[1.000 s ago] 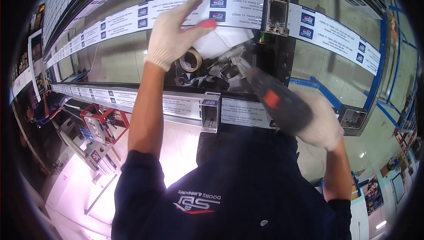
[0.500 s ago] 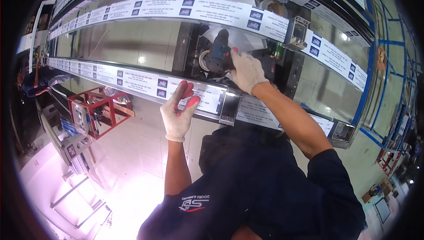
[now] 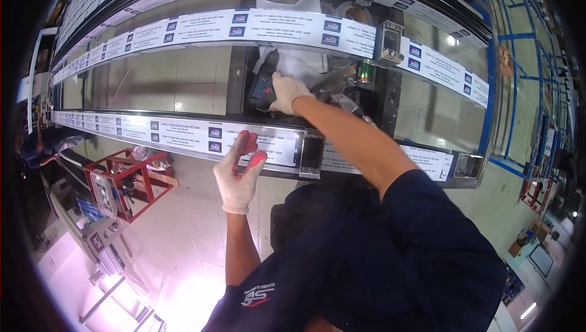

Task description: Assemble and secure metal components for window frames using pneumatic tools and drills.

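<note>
My right hand (image 3: 284,92), in a white glove, reaches forward and grips a dark power drill (image 3: 261,89). The drill rests on a black stand (image 3: 239,69) between two long frame rails. Both the near rail (image 3: 183,136) and the far rail (image 3: 274,26) are wrapped in white film with blue marks. My left hand (image 3: 239,174) wears a white glove with red fingertips. It is open, holds nothing, and hovers just in front of the near rail. A white cloth (image 3: 300,60) lies behind the drill.
A metal bracket (image 3: 311,156) sits on the near rail and another bracket (image 3: 390,42) on the far rail. A red trolley (image 3: 131,179) stands on the tiled floor at the left. Blue metal frames (image 3: 493,87) stand at the right.
My left hand dropped from the far rail to the near rail and opened. My right hand carried the drill forward and up to the stand between the rails.
</note>
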A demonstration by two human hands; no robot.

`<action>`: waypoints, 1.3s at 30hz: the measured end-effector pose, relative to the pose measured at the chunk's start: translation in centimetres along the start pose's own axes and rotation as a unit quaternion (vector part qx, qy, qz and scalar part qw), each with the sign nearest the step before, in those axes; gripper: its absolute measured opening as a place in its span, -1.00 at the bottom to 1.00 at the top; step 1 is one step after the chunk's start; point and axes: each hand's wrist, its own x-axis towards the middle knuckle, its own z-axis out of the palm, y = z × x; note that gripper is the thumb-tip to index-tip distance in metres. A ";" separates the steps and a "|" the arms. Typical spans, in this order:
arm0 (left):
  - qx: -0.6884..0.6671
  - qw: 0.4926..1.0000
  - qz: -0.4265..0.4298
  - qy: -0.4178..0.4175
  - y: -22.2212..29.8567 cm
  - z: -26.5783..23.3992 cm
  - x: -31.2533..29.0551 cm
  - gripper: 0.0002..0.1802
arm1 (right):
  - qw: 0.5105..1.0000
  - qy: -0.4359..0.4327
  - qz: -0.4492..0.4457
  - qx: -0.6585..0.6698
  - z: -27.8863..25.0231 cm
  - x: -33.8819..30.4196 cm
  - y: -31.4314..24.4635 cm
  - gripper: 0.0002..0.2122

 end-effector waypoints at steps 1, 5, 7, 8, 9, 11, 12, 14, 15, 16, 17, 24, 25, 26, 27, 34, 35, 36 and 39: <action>-0.002 1.000 -0.002 -0.003 0.1 -0.3 -0.1 -0.21 | 0.999 -0.028 -0.034 0.014 -1.0 0.4 1.2 -0.42; -0.001 1.000 -0.001 -0.013 -0.3 -0.9 0.6 -0.22 | 0.996 -0.002 0.063 -0.061 -9.0 -3.7 4.3 -0.60; -0.017 1.000 0.020 -0.013 0.0 -0.8 2.2 -0.24 | 0.984 -0.039 0.132 -0.113 -10.9 -6.1 7.9 -0.61; 0.019 0.997 0.061 -0.054 0.4 -0.2 3.6 -0.28 | 0.976 -0.079 0.179 -0.096 -10.9 -7.3 8.8 -0.54; 0.053 0.989 0.103 -0.097 0.7 0.7 5.2 -0.32 | 0.967 -0.110 0.206 -0.106 -10.6 -8.6 9.4 -0.44; 0.127 0.955 0.180 -0.201 0.1 3.1 9.4 -0.44 | 0.960 -0.112 0.232 -0.109 -9.5 -9.9 8.8 -0.37; 0.193 0.935 0.205 -0.215 -1.3 4.3 11.5 -0.48 | 0.961 -0.114 0.225 -0.116 -8.8 -9.1 8.3 -0.37; 0.255 0.904 0.245 -0.241 -3.5 7.8 15.5 -0.45 | 0.957 -0.095 0.254 -0.102 -7.3 -9.0 9.0 -0.30; 0.373 0.855 0.179 -0.314 -4.1 9.3 17.1 -0.39 | 0.957 -0.090 0.257 -0.102 -7.1 -8.9 9.0 -0.30; 0.481 0.782 0.114 -0.380 -3.5 10.4 18.1 -0.30 | 0.954 -0.098 0.276 -0.056 -7.4 -8.8 9.3 -0.34; 0.480 0.781 0.122 -0.381 -3.2 10.9 18.4 -0.30 | 0.950 -0.108 0.292 -0.010 -7.6 -8.8 9.6 -0.37; 0.518 0.704 0.190 -0.447 -3.7 11.1 19.4 -0.29 | 0.901 -0.041 0.329 0.280 -7.0 -10.9 11.9 -0.65; 0.515 0.704 0.189 -0.450 -3.9 11.0 19.4 -0.29 | 0.879 -0.018 0.349 0.325 -7.8 -12.0 11.0 -0.68; 0.515 0.708 0.174 -0.451 -3.9 10.9 19.6 -0.29 | 0.876 0.009 0.335 0.347 -8.6 -12.6 10.6 -0.61; 0.514 0.711 0.159 -0.452 -4.0 10.9 19.8 -0.28 | 0.865 0.049 0.329 0.376 -9.3 -13.7 10.2 -0.59; 0.494 0.740 0.130 -0.438 -4.2 11.4 19.7 -0.10 | 0.793 0.126 0.319 0.504 -11.4 -23.4 9.4 -0.63; 0.497 0.739 0.121 -0.438 -4.1 11.7 19.6 -0.10 | 0.799 0.126 0.290 0.512 -11.2 -25.0 9.9 -0.64; 0.506 0.732 0.137 -0.434 -4.1 12.0 19.5 -0.20 | 0.789 0.158 0.294 0.517 -10.8 -26.3 10.2 -0.66; 0.527 0.709 0.120 -0.452 -4.6 13.1 18.8 -0.11 | 0.765 0.244 0.233 0.549 -11.8 -30.0 8.4 -0.70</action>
